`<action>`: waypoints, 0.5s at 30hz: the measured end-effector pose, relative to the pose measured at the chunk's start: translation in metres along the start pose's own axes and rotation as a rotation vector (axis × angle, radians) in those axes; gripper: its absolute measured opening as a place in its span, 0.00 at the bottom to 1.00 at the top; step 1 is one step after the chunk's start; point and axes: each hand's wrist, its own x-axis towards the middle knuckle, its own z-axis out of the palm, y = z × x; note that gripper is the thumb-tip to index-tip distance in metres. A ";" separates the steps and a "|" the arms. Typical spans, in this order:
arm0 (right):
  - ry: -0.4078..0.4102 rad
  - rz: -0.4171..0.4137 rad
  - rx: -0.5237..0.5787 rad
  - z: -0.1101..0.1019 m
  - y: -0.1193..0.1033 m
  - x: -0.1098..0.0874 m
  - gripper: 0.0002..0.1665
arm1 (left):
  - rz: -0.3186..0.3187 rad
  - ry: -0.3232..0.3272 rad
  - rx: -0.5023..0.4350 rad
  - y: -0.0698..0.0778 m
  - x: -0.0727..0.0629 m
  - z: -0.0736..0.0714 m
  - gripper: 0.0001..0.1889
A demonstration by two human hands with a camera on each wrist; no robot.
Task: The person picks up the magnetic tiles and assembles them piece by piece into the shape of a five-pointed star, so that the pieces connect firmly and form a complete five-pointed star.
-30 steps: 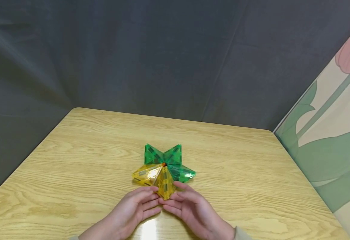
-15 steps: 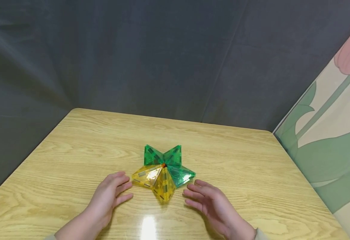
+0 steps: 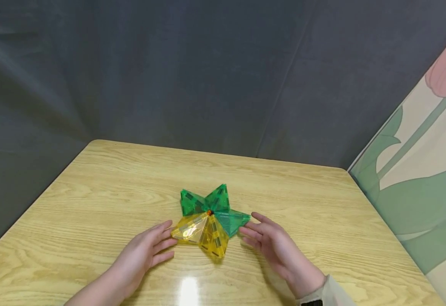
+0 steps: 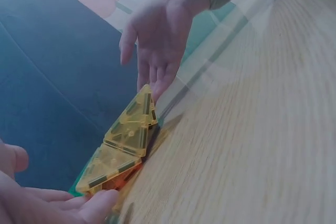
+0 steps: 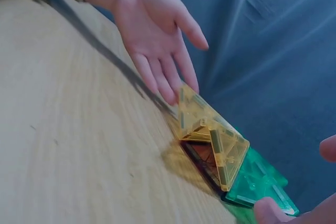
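Note:
A star built from translucent magnetic tiles [image 3: 215,236] lies on the wooden table, its points green at the back and right, yellow at the left and front. A small orange spot marks its raised centre. My left hand [image 3: 140,253] touches the tip of the left yellow point with straight, spread fingers. On the other side, my right hand [image 3: 278,250] has its fingertips against the right green point, fingers extended. In the right wrist view, the yellow tiles [image 5: 228,153] stand tilted against each other, with a hollow beneath them.
The pale wooden table [image 3: 112,182] has rounded far corners. Behind it hangs a dark curtain [image 3: 192,76]. A wall panel with a pink tulip and green leaves [image 3: 429,191] runs along the right edge.
Both hands left the front yellow point and spread apart to the star's left and right points. In the last half second, the star has turned slightly, its front point swinging right.

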 end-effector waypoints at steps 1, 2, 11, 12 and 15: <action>0.012 -0.004 0.004 -0.001 -0.001 0.003 0.41 | 0.000 -0.027 -0.003 0.000 -0.002 0.000 0.33; 0.022 -0.008 0.010 -0.001 -0.001 0.005 0.41 | 0.000 -0.061 -0.006 -0.001 -0.004 0.000 0.35; 0.047 -0.045 0.053 -0.011 -0.001 0.015 0.42 | 0.021 -0.343 -0.152 -0.006 -0.006 0.008 0.38; 0.047 -0.046 0.046 -0.012 -0.001 0.015 0.42 | 0.026 -0.353 -0.157 -0.007 -0.006 0.008 0.38; 0.062 -0.056 -0.013 -0.016 0.000 0.011 0.42 | 0.038 -0.329 -0.129 -0.005 -0.007 0.006 0.38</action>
